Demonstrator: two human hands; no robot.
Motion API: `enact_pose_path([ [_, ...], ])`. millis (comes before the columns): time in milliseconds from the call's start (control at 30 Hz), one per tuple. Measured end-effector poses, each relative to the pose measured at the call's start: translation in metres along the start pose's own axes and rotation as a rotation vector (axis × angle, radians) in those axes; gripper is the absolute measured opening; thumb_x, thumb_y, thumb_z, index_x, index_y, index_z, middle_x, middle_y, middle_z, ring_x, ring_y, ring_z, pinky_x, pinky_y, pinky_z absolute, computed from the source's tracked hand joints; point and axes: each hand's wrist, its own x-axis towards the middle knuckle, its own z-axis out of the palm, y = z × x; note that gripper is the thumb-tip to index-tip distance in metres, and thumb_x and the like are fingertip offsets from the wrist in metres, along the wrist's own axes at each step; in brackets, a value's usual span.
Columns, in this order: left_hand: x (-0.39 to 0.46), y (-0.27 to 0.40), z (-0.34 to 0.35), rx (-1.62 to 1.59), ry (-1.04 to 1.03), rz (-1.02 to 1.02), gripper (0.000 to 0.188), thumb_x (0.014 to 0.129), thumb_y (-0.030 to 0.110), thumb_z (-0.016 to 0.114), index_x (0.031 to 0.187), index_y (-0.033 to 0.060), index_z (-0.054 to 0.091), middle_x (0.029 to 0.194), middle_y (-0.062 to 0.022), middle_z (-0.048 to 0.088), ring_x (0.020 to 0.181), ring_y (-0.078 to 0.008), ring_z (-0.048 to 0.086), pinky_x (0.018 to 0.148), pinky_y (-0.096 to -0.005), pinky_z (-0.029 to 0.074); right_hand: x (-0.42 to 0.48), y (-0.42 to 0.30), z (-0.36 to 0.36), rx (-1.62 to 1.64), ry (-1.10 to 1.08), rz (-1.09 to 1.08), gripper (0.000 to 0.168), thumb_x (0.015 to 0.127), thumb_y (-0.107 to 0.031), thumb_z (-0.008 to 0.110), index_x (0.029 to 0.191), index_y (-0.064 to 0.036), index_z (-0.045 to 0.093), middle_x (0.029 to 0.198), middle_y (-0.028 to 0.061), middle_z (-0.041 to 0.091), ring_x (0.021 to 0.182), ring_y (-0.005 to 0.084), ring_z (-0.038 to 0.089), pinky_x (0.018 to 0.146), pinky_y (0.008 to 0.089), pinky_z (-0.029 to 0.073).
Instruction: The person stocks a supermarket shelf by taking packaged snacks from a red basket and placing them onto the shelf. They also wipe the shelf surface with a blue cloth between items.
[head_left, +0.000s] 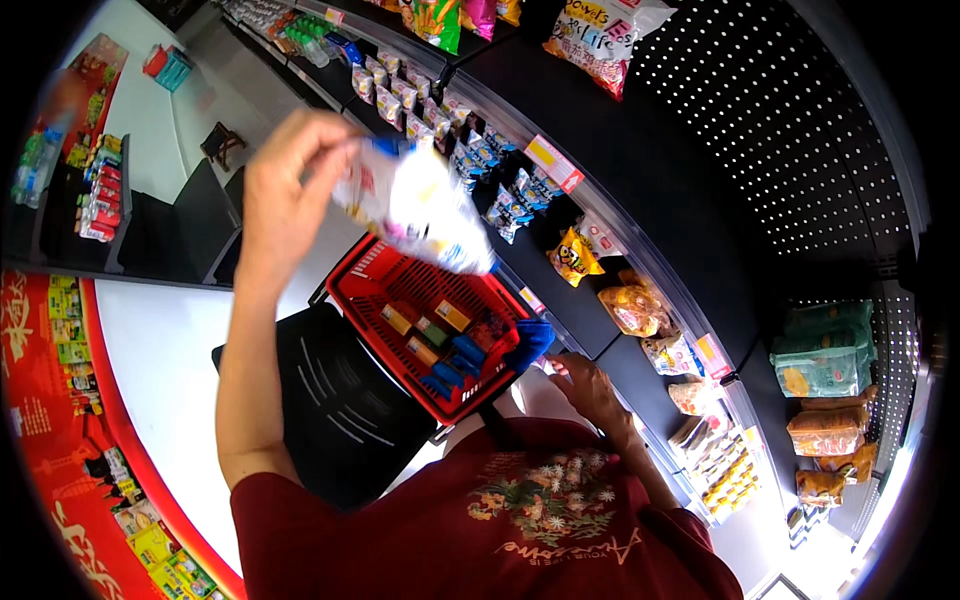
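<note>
My left hand is raised at the upper left, its thumb and fingers pinching the edge of a white snack bag with blue ends. The bag is blurred and hangs over the far part of a red plastic shopping basket. Several small orange-and-white boxes and blue packets lie in the basket. My right hand is beside the basket's near right corner, next to a blue item at the rim. Whether it touches that item is unclear.
Shelves with snack bags curve along the right. A yellow bag lies on a lower shelf, green bags stand at the far right. A black stool-like object is left of the basket. Drinks stand on another shelf at the upper left.
</note>
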Motion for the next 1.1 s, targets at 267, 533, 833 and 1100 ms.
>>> enact_pose_path([
  [267, -0.148, -0.115, 0.103, 0.108, -0.166, -0.166, 0.011, 0.092, 0.003, 0.066, 0.102, 0.0042, 0.062, 0.102, -0.0140, 0.065, 0.096, -0.0376, 0.065, 0.082, -0.0442, 0.054, -0.018, 0.001, 0.007, -0.085, -0.060, 0.106, 0.033, 0.090, -0.014, 0.075, 0.121, -0.005, 0.068, 0.106, 0.0162, 0.071, 0.098, 0.0339, 0.070, 0.085, 0.0442, 0.057],
  [533, -0.229, -0.226, 0.218, 0.226, -0.299, -0.253, 0.007, 0.092, 0.006, 0.065, 0.099, 0.0061, 0.062, 0.114, -0.0171, 0.067, 0.108, -0.0389, 0.065, 0.090, -0.0481, 0.054, -0.035, 0.009, 0.014, -0.131, -0.097, 0.196, 0.033, 0.092, -0.017, 0.076, 0.121, -0.005, 0.068, 0.107, 0.0158, 0.071, 0.097, 0.0314, 0.070, 0.085, 0.0412, 0.057],
  [833, -0.243, -0.278, 0.311, 0.355, -0.457, -0.372, 0.023, 0.103, 0.019, 0.046, 0.105, 0.0051, 0.064, 0.111, -0.0165, 0.068, 0.097, -0.0373, 0.069, 0.077, -0.0470, 0.059, -0.055, 0.030, 0.022, -0.102, -0.045, 0.262, 0.032, 0.091, -0.016, 0.077, 0.120, -0.005, 0.069, 0.105, 0.0141, 0.071, 0.096, 0.0304, 0.071, 0.082, 0.0410, 0.057],
  [1100, -0.125, -0.187, 0.297, -0.111, -0.079, -0.369, 0.018, 0.096, 0.004, 0.065, 0.114, 0.0061, 0.066, 0.104, -0.0147, 0.068, 0.090, -0.0295, 0.070, 0.073, -0.0377, 0.058, -0.049, 0.033, 0.008, -0.072, -0.009, 0.282, 0.031, 0.093, -0.019, 0.075, 0.120, -0.005, 0.070, 0.107, 0.0165, 0.073, 0.094, 0.0316, 0.072, 0.082, 0.0430, 0.058],
])
